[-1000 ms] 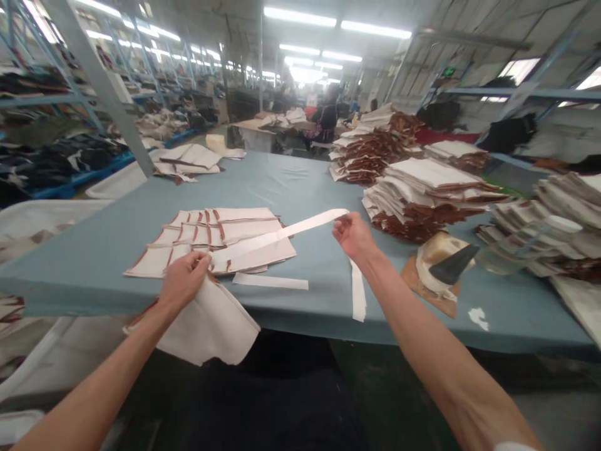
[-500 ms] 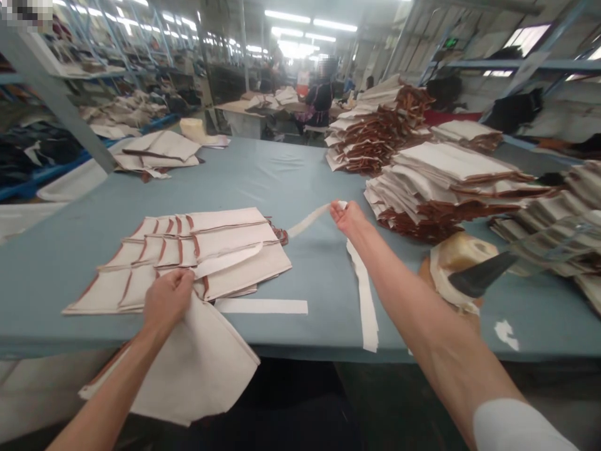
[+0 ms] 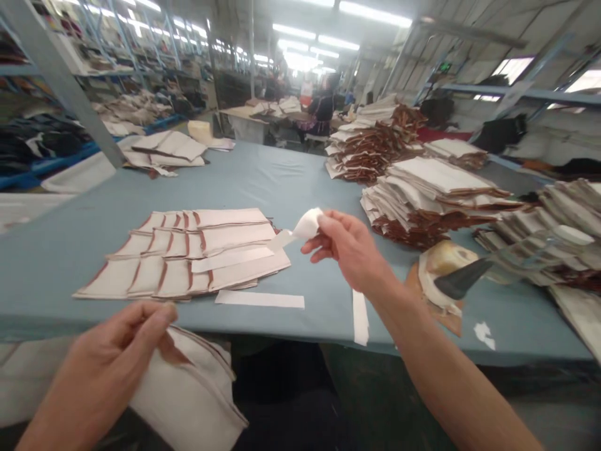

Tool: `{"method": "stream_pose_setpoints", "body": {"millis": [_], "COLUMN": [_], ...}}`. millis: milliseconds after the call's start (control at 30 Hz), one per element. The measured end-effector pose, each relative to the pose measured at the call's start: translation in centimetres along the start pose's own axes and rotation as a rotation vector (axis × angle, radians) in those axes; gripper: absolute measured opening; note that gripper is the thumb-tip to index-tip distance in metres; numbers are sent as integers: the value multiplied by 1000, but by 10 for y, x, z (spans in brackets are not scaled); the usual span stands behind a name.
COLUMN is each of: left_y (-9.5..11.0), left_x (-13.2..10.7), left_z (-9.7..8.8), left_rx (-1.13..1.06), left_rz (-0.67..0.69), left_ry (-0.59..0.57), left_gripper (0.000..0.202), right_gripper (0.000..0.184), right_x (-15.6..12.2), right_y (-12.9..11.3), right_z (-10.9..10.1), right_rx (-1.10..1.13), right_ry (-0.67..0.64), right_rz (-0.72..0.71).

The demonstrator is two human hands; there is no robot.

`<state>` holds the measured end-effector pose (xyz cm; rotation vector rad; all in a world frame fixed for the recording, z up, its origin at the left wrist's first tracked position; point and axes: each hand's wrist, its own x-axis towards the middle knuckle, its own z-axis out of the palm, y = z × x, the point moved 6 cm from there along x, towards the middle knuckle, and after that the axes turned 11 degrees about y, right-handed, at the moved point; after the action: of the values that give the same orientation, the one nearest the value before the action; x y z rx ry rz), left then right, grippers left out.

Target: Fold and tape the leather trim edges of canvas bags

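My left hand (image 3: 126, 344) is closed on the upper edge of a cream fabric piece (image 3: 188, 394) with brown edging, which hangs in front of the table's near edge. Between thumb and fingers of my right hand (image 3: 345, 244) is a curled white strip (image 3: 307, 223), its tail reaching left towards overlapping cream fabric pieces (image 3: 235, 238) with brown edges. On those pieces lies another white strip (image 3: 230, 259); whether it joins the held one I cannot tell. A flat white strip (image 3: 260, 300) rests just in front of them, and a further strip (image 3: 360, 319) lies below my right forearm.
Tall stacks of cream and brown pieces (image 3: 436, 178) stand at the right of the blue-grey table (image 3: 300, 181). Nearer is a yellowish block with a dark cone (image 3: 462, 280). More pieces (image 3: 164, 150) lie at the back left, beside a metal post (image 3: 89, 106). A person (image 3: 323, 106) is far behind.
My left hand has come back towards me with the fabric piece, off the overlapping pieces. My right hand has moved left and nearer, and the strip in it now curls up.
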<state>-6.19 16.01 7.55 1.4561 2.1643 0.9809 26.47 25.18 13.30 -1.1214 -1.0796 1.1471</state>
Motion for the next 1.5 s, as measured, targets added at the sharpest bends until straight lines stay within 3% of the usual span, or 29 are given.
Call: {"method": "stream_pose_setpoints", "body": {"millis": [100, 200, 267, 467, 667, 800, 967, 1133, 1233, 1367, 1500], "left_y": [32, 60, 65, 53, 58, 59, 53, 38, 38, 41, 23], "left_x": [-59, -95, -105, -118, -128, -132, -133, -132, -131, -128, -119], "left_z": [-10, -4, 0, -2, -22, -25, -18, -2, 3, 2, 4], "left_rx": [-208, -370, -440, -509, -357, -276, -311, -467, -560, -541, -453], "left_rz": [7, 103, 155, 186, 396, 471, 420, 158, 103, 153, 136], "left_ry": [4, -51, -59, -154, 70, 145, 43, -161, -233, -216, -121], "left_gripper": [49, 51, 48, 42, 31, 32, 36, 38, 45, 52, 53], "right_gripper": [32, 33, 33, 27, 28, 31, 31, 25, 24, 27, 32], "right_x": [-59, -105, -128, -171, -182, -183, -183, -187, -189, -190, -182], "right_y": [-8, -4, 1, 5, 0, 4, 16, 15, 18, 31, 33], "right_z": [32, 56, 68, 79, 79, 81, 79, 76, 74, 70, 48], "right_rx": [-137, -220, -224, -250, -282, -259, -308, -356, -344, -260, -97], "right_ry": [-154, -221, -250, -316, -354, -387, -348, -340, -339, -288, -121], "right_rz": [-29, -59, -39, -22, -31, -5, -39, -162, -168, -52, -53]}}
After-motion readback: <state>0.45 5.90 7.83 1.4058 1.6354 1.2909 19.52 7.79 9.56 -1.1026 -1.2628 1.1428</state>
